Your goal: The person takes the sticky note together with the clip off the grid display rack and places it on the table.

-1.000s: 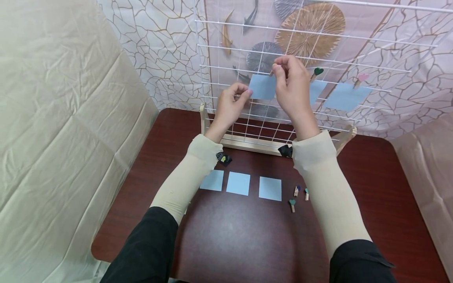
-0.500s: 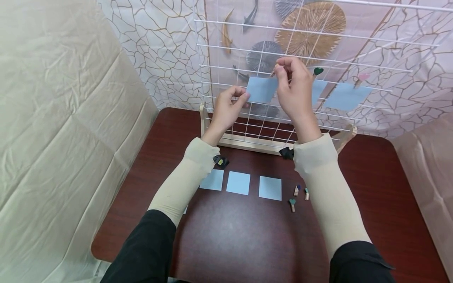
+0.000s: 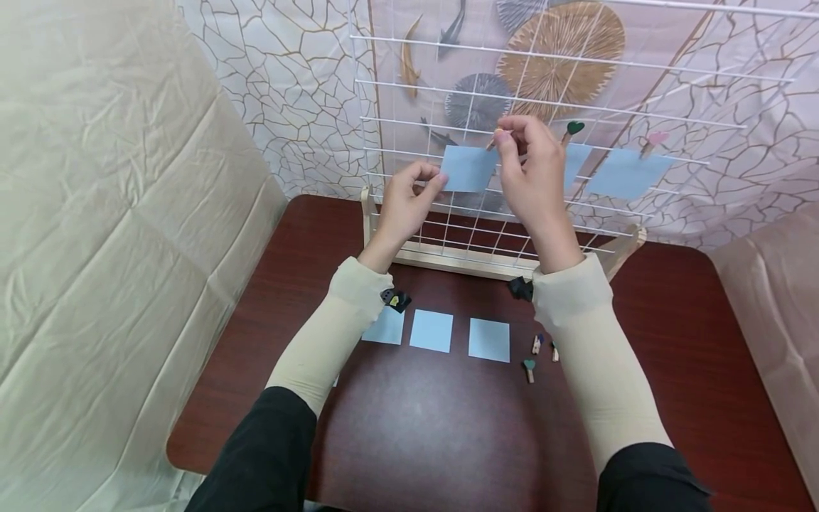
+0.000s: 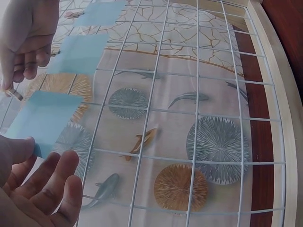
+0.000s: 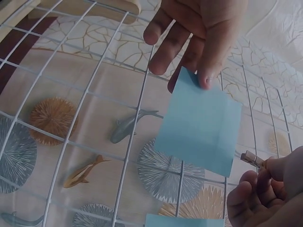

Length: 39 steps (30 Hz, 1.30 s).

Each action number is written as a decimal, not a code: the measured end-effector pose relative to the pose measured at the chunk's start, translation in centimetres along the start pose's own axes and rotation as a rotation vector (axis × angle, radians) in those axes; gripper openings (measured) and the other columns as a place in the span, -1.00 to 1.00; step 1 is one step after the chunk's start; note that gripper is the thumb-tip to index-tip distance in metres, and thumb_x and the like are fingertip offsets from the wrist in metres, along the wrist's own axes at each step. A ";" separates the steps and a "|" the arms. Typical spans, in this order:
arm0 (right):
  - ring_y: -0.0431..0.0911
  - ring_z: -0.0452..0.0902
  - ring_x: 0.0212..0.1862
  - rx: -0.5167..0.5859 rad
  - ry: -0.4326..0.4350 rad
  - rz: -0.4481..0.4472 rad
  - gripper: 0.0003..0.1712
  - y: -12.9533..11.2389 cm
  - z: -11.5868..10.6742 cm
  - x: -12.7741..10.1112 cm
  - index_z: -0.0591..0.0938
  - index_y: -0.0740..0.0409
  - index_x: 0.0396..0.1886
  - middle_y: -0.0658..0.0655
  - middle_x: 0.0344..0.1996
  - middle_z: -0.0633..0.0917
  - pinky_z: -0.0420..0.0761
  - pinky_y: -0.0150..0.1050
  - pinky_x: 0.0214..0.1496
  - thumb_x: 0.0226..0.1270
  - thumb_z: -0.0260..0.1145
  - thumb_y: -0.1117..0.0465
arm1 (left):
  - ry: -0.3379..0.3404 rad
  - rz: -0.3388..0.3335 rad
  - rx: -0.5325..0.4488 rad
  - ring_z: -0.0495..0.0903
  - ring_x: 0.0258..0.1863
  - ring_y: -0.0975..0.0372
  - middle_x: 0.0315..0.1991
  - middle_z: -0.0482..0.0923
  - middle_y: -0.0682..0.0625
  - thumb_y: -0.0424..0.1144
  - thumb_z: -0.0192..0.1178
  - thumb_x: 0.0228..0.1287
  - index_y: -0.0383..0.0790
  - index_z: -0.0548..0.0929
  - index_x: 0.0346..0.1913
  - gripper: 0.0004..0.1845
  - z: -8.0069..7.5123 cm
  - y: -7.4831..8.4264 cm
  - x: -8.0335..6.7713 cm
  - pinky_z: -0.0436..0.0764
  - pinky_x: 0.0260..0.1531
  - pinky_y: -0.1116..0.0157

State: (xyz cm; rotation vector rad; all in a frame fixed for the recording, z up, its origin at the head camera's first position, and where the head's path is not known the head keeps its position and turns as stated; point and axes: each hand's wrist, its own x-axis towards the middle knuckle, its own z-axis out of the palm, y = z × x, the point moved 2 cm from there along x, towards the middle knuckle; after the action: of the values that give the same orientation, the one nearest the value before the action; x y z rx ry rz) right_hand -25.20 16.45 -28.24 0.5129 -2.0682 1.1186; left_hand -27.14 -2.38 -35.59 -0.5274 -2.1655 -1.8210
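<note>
My left hand [image 3: 435, 179] pinches the left corner of a blue paper square [image 3: 468, 168] and holds it against the white wire grid [image 3: 409, 85]. My right hand [image 3: 503, 136] pinches a small wooden clip [image 3: 493, 139] at the square's top right corner. The right wrist view shows the left hand's fingers [image 5: 208, 75] on the paper square [image 5: 199, 130], with the clip [image 5: 253, 159] just off its right edge. In the left wrist view my thumb [image 4: 16, 149] lies on the paper square [image 4: 42, 118], and the right hand [image 4: 23, 38] holds the clip [image 4: 13, 93] above it.
Two more blue squares [image 3: 627, 175] hang on the grid, under a green heart clip [image 3: 574, 129] and a pink one [image 3: 655, 139]. Three blue squares [image 3: 431, 331] and a few loose clips [image 3: 530, 368] lie on the dark red table [image 3: 672, 341]. The grid stands in a wooden base [image 3: 461, 260].
Both hands and the blue square have dropped a little down the grid and shifted slightly left. The grips have not changed.
</note>
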 end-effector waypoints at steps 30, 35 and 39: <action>-0.35 0.47 -0.25 0.036 -0.004 0.054 -0.77 0.7 -1.5 -3.9 0.70 0.46 0.02 0.30 -0.23 0.68 0.43 -0.43 -0.25 0.60 0.24 0.34 | -0.004 0.069 0.002 0.66 -0.40 -0.06 -0.38 0.68 -0.12 -0.30 0.29 0.51 -0.38 0.73 -0.14 -0.84 -1.0 0.4 -3.9 0.52 -0.42 0.36; -0.33 0.49 -0.27 0.048 0.003 0.080 -0.78 0.9 -1.8 -4.6 0.71 0.44 0.02 0.29 -0.22 0.67 0.44 -0.43 -0.25 0.60 0.23 0.36 | -0.002 0.058 -0.007 0.65 -0.40 -0.07 -0.42 0.67 -0.07 -0.30 0.30 0.50 -0.36 0.73 -0.16 -0.85 -1.1 0.3 -4.6 0.51 -0.41 0.36; -0.34 0.52 -0.32 0.055 -0.017 0.099 -0.77 1.1 -1.9 -5.2 0.70 0.43 0.04 0.29 -0.24 0.71 0.45 -0.42 -0.27 0.61 0.22 0.35 | -0.004 0.050 -0.029 0.62 -0.42 -0.05 -0.42 0.66 -0.07 -0.33 0.30 0.50 -0.39 0.73 -0.16 -0.86 -1.2 0.2 -5.1 0.49 -0.43 0.37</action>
State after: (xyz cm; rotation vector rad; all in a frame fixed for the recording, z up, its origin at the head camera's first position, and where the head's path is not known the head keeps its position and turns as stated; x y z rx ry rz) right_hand -21.69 18.67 -32.00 0.4522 -2.1022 1.2357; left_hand -22.54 -4.12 -37.35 -0.5872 -2.1122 -1.8288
